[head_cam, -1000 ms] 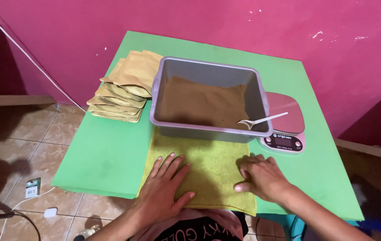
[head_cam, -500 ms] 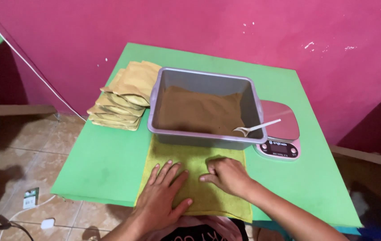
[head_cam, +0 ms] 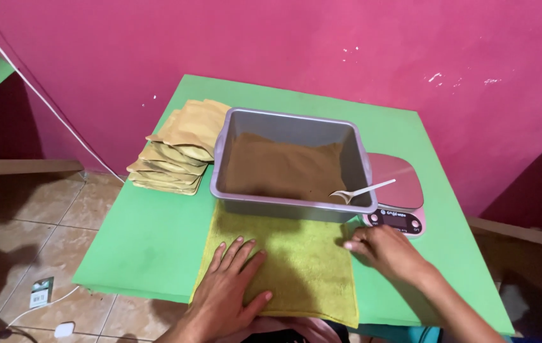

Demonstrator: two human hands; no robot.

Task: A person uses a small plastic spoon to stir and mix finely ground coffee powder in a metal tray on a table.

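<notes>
A yellow-green towel [head_cam: 296,260] lies flat on the green table [head_cam: 150,235] in front of a grey tub [head_cam: 293,136]. My left hand [head_cam: 229,286] rests palm down on the towel's left half, fingers spread. My right hand [head_cam: 385,251] has its fingertips on the towel's upper right corner, just below the scale. The tub holds brown powder [head_cam: 280,168] and a white plastic spoon [head_cam: 360,192] leaning on its right rim.
A pink kitchen scale [head_cam: 398,190] stands to the right of the tub. A stack of tan paper pouches [head_cam: 179,149] lies to the tub's left. A magenta wall is behind the table; tiled floor and a cable are at the left.
My right hand has slid from the middle of the towel out to its upper right corner. My left hand has stayed flat on the towel. The view has shifted a little.
</notes>
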